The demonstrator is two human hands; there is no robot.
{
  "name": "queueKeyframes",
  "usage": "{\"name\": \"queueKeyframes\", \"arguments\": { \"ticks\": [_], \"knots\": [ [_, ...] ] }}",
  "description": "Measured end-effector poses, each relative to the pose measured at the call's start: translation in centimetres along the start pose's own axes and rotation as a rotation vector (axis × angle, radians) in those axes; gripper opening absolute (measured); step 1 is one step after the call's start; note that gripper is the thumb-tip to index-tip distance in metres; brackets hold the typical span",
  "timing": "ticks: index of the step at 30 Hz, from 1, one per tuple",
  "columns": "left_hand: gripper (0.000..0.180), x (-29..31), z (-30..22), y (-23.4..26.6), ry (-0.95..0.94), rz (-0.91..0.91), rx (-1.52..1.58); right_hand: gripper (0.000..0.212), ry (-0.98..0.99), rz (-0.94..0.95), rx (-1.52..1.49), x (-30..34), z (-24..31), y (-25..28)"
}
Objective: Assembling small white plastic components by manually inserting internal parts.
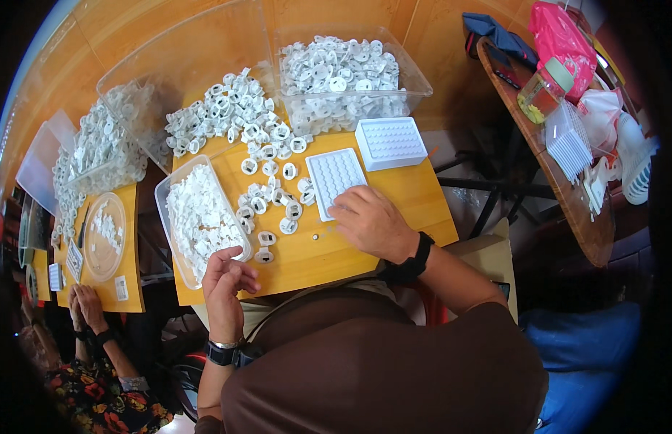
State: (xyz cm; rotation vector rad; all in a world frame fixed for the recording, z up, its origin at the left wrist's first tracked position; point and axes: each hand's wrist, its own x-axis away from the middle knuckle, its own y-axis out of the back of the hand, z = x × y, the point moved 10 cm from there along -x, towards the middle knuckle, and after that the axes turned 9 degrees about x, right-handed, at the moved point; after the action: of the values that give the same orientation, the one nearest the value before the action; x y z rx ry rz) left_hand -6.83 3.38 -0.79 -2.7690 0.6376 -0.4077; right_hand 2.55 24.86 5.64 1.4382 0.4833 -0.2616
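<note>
My right hand (378, 223) is over the near right corner of a white moulded tray (336, 176) with rows of small pockets. Its fingers are bent together at the tray's edge, and what they hold, if anything, is hidden. A tiny metallic part (315, 236) lies on the table just left of that hand. My left hand (229, 281) hovers at the table's front edge, fingers loosely curled and apart, with nothing visible in it. Nearest to it is a clear tub (162, 199) of small white plastic pieces (198, 210). Several round white parts with dark slots (287, 210) lie between tub and tray.
A stack of white trays (391, 143) stands behind the right hand. At the back are a heap of round white parts (227, 108) and a full clear bin (415, 83). A co-worker's hands (88, 307) rest at a table to the left. A wooden side table (549, 181) stands right.
</note>
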Motion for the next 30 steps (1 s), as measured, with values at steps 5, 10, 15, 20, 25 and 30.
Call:
{"name": "queueKeyframes", "arguments": {
  "ticks": [5,10,15,20,25,30],
  "knots": [
    [0.028,-0.3,0.0,-0.8,0.020,0.010,-0.010,0.014,-0.024,0.001,0.103,1.5,-1.7,-0.8],
    [0.027,-0.3,-0.1,-1.0,0.011,0.028,-0.020,0.012,0.010,-0.006,0.042,1.5,-1.3,-0.2],
    [0.026,-0.5,0.1,-0.7,0.014,0.014,-0.009,0.012,-0.013,-0.286,-0.032,0.7,-0.9,5.2],
    [0.026,-0.4,-0.1,-0.6,-0.001,0.006,-0.015,0.015,-0.149,-0.535,0.121,1.2,-3.1,11.3],
    [0.026,-0.5,0.0,-0.5,0.011,0.036,0.041,0.010,-0.414,-0.433,0.303,1.4,-7.8,10.8],
    [0.026,-0.5,0.1,-0.4,0.012,0.029,0.031,0.005,-0.439,-0.166,0.390,-1.0,-11.2,5.7]
  ]
}}
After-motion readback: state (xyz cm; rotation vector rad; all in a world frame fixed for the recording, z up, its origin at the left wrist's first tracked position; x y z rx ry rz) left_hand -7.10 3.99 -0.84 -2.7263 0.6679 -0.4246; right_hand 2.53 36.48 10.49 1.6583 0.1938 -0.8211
